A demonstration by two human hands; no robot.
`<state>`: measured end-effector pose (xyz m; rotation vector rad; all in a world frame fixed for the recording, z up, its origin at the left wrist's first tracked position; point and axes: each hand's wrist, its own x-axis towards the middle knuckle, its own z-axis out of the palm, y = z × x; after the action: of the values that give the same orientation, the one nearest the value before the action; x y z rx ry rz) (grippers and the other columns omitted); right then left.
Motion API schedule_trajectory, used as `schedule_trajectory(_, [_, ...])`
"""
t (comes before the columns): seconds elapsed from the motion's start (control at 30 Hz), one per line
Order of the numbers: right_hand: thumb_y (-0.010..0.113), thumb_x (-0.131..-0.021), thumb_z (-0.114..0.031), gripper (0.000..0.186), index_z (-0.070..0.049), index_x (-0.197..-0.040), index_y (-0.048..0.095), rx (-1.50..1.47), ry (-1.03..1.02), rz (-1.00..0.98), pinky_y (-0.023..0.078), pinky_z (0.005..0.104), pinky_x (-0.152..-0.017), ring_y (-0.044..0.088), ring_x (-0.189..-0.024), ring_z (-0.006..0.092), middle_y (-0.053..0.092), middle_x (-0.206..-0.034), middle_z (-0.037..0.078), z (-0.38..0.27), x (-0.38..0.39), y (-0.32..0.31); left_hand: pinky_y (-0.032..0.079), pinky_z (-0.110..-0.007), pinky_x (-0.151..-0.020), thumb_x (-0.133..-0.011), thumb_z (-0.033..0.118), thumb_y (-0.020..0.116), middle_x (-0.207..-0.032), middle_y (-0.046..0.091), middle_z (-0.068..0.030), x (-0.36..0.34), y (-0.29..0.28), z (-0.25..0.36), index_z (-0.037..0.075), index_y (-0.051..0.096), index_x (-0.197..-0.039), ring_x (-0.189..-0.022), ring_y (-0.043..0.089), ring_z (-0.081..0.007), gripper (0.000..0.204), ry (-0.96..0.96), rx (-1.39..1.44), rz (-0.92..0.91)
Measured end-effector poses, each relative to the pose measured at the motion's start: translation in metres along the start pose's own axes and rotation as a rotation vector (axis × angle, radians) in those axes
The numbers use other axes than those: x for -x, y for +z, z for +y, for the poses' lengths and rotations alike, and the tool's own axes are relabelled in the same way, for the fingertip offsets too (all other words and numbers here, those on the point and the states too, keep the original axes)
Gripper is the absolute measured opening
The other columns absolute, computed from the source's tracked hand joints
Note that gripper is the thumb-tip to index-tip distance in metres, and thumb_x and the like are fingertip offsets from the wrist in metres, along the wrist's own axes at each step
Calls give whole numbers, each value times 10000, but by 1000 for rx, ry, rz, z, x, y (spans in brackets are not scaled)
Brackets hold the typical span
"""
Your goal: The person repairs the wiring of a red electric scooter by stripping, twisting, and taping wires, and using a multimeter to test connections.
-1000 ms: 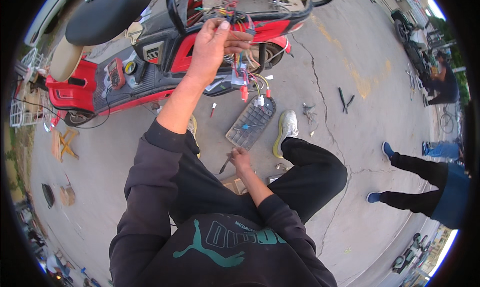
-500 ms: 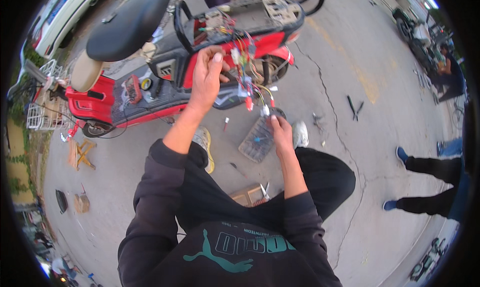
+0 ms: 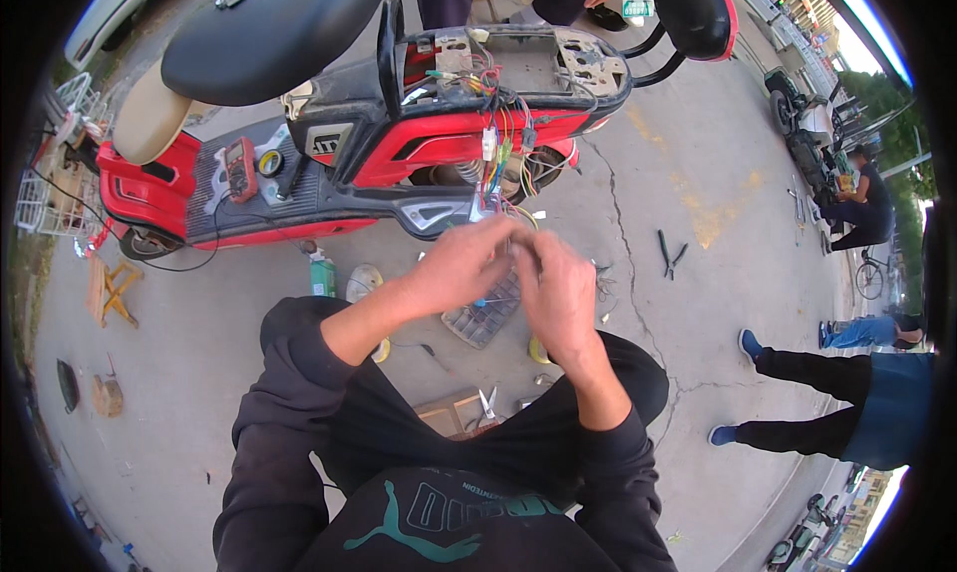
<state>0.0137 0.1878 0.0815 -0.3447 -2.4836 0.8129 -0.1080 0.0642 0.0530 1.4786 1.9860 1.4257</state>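
Observation:
My left hand [image 3: 461, 265] and my right hand [image 3: 562, 291] meet in front of me, fingers bent and fingertips pinched together. A bundle of thin coloured wires [image 3: 503, 163] hangs from the open body of a red electric scooter [image 3: 449, 138] and runs down to my fingertips. Both hands are closed at the wire ends; the ends themselves are hidden by the fingers. A white connector [image 3: 488, 143] dangles higher on the bundle. Below my hands on the ground lies a grey compartmented tray [image 3: 482, 323], partly covered by them, with something small and blue in it.
The scooter's black seat [image 3: 269, 43] is tipped up. A red multimeter [image 3: 240, 170] and a tape roll [image 3: 269, 162] rest on its footboard. On the ground are pliers [image 3: 672, 255], a green box [image 3: 322, 277] and scissors [image 3: 487, 402]. A person [image 3: 827, 387] stands at the right.
My left hand has come down and right from beside the scooter, and both hands now meet at the wires. The view has shifted, showing more of the scooter's rear and the green box.

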Motion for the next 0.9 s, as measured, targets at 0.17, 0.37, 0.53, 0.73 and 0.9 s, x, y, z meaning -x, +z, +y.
schedule_trajectory(0.17, [652, -949, -32, 187, -12, -1134, 668, -360, 259, 16, 554, 324, -685, 715, -755, 185, 743, -867, 110, 12, -24, -7, 561, -276, -734, -951, -14, 632, -1054, 715, -54, -14, -4, -24, -4, 682, -1188, -853, 653, -111, 243, -134, 289, -21])
schedule_trajectory(0.37, [557, -1047, -107, 269, 69, -1249, 581, -943, 468, -25, 523, 250, -697, 632, -762, 113, 726, -966, 119, 24, -27, 5, 455, -214, -631, -980, 79, 651, -840, 640, 27, -15, -19, -11, -10, 694, -1080, -721, 549, -24, 141, -408, 404, -12])
schedule_trajectory(0.53, [524, -1075, -182, 299, 53, -1244, 598, -931, 493, 11, 516, 243, -684, 636, -774, 112, 723, -980, 113, 26, -26, 0, 432, -212, -611, -972, 90, 660, -807, 612, 40, -19, -18, -10, -13, 695, -1069, -706, 532, -19, 145, -419, 392, 34])
schedule_trajectory(0.73, [648, -1006, -129, 221, 48, -1136, 672, -690, 399, -14, 498, 226, -645, 638, -755, 93, 716, -934, 71, 21, -26, 6, 451, -230, -610, -947, 104, 677, -809, 646, 13, -21, -15, -14, -22, 705, -1066, -697, 548, -27, 176, -371, 407, 49])
schedule_trajectory(0.9, [666, -970, -77, 102, 11, -987, 716, -394, 356, 5, 500, 273, -651, 608, -694, 110, 709, -812, 67, 17, -31, 9, 459, -228, -641, -966, 78, 665, -868, 652, 36, -22, -18, -11, -17, 692, -1087, -735, 549, -21, 156, -336, 368, 12])
